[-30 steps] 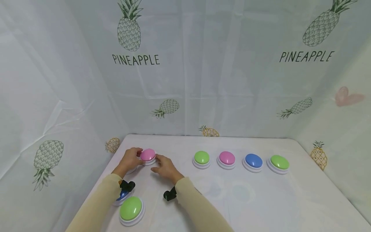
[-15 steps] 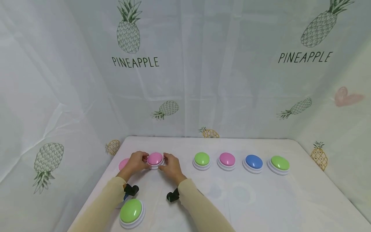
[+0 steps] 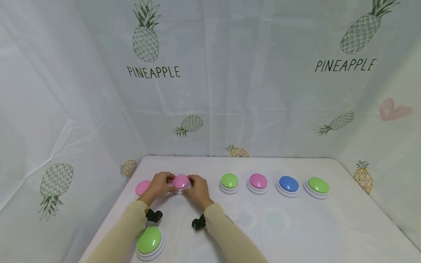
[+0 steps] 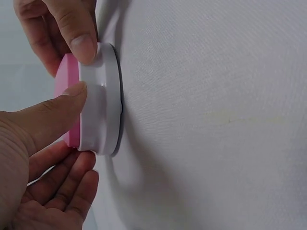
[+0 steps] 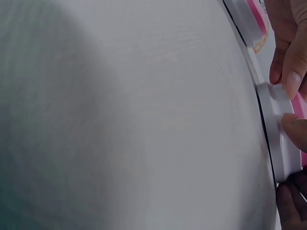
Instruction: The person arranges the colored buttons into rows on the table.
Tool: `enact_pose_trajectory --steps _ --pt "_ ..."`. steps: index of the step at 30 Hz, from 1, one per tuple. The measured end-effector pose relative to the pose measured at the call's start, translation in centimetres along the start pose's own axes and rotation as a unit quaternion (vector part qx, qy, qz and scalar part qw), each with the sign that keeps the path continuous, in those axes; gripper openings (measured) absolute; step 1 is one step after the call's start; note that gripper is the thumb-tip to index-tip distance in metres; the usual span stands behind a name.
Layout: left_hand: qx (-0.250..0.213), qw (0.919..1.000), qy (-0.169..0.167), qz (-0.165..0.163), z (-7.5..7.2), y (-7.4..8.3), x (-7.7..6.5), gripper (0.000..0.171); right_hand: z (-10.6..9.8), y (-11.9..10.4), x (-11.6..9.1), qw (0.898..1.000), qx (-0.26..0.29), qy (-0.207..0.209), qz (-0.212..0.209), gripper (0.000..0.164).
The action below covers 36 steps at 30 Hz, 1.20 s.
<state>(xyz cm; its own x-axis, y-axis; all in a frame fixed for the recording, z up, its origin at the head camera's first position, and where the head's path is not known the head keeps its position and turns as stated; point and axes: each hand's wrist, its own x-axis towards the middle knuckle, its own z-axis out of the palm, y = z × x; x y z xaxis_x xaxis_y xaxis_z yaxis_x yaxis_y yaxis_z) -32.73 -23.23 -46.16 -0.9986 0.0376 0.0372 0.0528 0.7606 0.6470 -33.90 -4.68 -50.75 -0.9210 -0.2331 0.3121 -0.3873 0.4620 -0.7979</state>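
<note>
Between my two hands is a pink dome push button on a round white base, dome up. My left hand holds its left side, and my right hand holds the opposite side. In the left wrist view, the left thumb presses the side of the white base with its fingers curled around the far edge. The right wrist view shows the right thumb on the base, which is right at the white tabletop. A second pink push button stands left of my left wrist, partly covered by it.
A large green push button stands in front by my left sleeve. To the right runs a row of push buttons: green, pink, blue and green. A pineapple-print curtain hangs behind the table.
Both hands have moved right with the pink push button, and the right hand has closed in on its side. The pink push button at the left has come into view; the blue one is covered by the sleeve.
</note>
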Motion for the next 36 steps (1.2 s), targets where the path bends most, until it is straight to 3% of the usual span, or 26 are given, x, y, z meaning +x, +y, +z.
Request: enact_pose_trajectory --steps 10,19,29,36 --pt "0.003 0.9999 0.006 0.009 0.8 0.5 -0.2 0.056 -0.8 0.1 -0.5 1.0 -0.015 0.007 0.01 0.061" --pt "-0.007 0.9998 0.008 0.018 0.8 1.6 -0.7 0.055 -2.5 -1.0 -0.9 0.999 -0.019 0.007 0.025 0.063" --pt "-0.011 0.9992 -0.006 0.037 0.9 4.0 -1.5 0.056 -5.4 -1.4 -2.0 0.999 -0.034 -0.005 0.021 0.061" --pt "-0.026 0.9987 -0.011 0.042 2.1 6.0 -2.3 0.054 -7.6 -1.3 -3.3 0.999 -0.027 -0.009 0.018 0.058"
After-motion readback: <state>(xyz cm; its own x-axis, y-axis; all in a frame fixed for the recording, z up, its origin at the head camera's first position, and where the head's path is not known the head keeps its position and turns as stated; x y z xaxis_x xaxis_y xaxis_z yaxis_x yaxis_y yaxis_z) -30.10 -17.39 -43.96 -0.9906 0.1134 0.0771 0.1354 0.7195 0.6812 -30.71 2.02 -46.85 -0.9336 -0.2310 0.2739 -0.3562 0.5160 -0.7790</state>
